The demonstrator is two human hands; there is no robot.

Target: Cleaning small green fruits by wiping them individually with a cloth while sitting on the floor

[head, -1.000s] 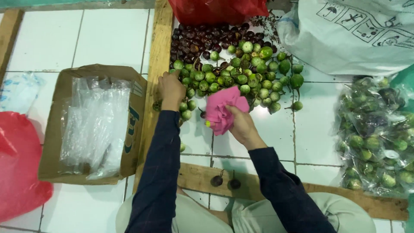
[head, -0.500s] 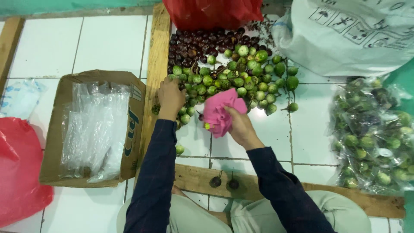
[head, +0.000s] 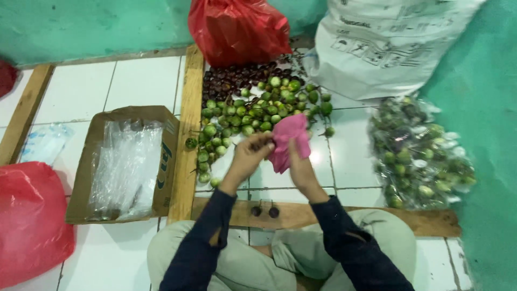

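Fingers of both hands [head: 274, 153] pinching pink bag [head: 291, 141], fruit pile [head: 258, 110] just beyond

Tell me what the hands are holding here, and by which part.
Both hands hold a pink plastic bag. The right hand has its lower part from beneath; the left hand pinches its left edge. Whether the left also holds a fruit cannot be told.

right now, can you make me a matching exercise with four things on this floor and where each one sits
Things:
1. pink cloth
2. cardboard box
3. white sack
4. green fruits

Places:
A. top right, against the wall
B. held in both hands
C. left of the upright wooden strip, holding clear plastic bags
D. heaped on the tiles just beyond the hands

Pairs: 1-B, 2-C, 3-A, 4-D
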